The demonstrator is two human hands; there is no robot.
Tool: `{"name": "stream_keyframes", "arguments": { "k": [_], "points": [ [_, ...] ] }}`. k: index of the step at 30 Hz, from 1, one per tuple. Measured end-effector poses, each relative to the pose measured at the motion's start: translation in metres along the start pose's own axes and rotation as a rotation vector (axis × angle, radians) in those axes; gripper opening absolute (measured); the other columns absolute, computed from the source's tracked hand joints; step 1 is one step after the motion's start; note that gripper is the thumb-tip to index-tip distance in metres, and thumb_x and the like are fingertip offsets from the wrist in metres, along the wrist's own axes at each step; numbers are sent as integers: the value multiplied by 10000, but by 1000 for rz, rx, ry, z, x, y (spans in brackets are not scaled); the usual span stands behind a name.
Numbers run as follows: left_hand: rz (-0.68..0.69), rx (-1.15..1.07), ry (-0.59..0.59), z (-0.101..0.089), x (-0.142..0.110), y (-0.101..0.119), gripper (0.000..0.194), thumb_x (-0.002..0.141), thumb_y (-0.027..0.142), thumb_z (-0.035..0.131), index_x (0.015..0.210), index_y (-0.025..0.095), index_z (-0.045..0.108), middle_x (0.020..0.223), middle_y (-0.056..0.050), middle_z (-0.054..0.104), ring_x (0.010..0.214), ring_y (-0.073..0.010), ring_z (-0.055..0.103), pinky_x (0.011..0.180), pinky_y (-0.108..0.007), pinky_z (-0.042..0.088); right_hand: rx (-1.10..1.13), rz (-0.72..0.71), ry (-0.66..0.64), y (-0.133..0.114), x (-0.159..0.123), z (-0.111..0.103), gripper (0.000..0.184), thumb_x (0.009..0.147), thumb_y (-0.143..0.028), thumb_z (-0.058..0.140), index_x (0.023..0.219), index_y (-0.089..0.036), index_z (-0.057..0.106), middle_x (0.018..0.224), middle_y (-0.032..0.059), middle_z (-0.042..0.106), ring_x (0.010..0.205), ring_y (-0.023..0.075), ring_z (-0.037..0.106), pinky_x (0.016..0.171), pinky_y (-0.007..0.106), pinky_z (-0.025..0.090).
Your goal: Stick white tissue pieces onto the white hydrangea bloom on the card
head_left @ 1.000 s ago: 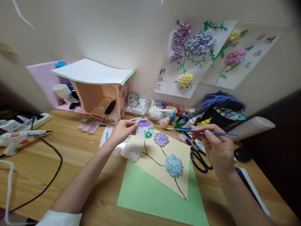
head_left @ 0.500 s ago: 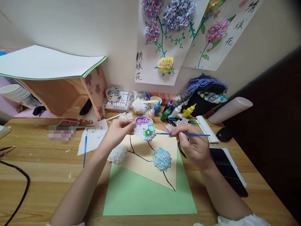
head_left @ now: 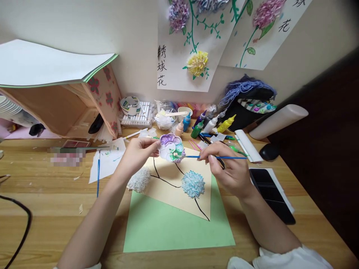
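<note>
Between thumb and fingers, my left hand [head_left: 140,153] pinches the edge of a small flower-shaped paint palette [head_left: 167,148] with purple, teal and green paint in its wells. My right hand [head_left: 227,168] holds a thin blue paintbrush [head_left: 221,157] level, its tip at the palette's green well. Below lies a cream sheet [head_left: 168,196] with black drawn stems, on top of a green sheet [head_left: 174,231]. A fluffy blue flower [head_left: 193,184] and a white one [head_left: 139,179] sit on the cream sheet. Behind the palette a purple flower is mostly hidden.
Paint bottles [head_left: 198,129] stand along the wall beside a bowl of scraps [head_left: 165,119]. At left are a fabric box [head_left: 103,93], a paper with paint marks [head_left: 108,160] and a second brush [head_left: 98,173]. A dark tablet [head_left: 272,196] and a mouse [head_left: 269,151] lie at right.
The brush has come from the right of the palette, above the bottles' side, down to the green well. My left hand keeps the palette. The camera view has shifted.
</note>
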State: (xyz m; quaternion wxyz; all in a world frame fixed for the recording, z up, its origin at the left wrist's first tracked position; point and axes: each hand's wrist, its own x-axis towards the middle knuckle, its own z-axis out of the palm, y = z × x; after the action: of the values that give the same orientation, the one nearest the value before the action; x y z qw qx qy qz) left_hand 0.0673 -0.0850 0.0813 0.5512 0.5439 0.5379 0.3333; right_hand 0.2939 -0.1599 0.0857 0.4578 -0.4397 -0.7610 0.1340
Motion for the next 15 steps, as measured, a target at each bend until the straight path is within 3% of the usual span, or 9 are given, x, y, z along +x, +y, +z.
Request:
{"name": "stream_keyframes", "arguments": {
  "k": [15],
  "points": [
    [5,21,-5,1,1,-3,252,705,378,716,755,131,720,738,-41,708,629,-137,638,655,-258,558,-10,20,-14,0,3,1,158,864,-143,449,828,-219,583,737,14,620,697,171,576,668,321,453]
  ]
}}
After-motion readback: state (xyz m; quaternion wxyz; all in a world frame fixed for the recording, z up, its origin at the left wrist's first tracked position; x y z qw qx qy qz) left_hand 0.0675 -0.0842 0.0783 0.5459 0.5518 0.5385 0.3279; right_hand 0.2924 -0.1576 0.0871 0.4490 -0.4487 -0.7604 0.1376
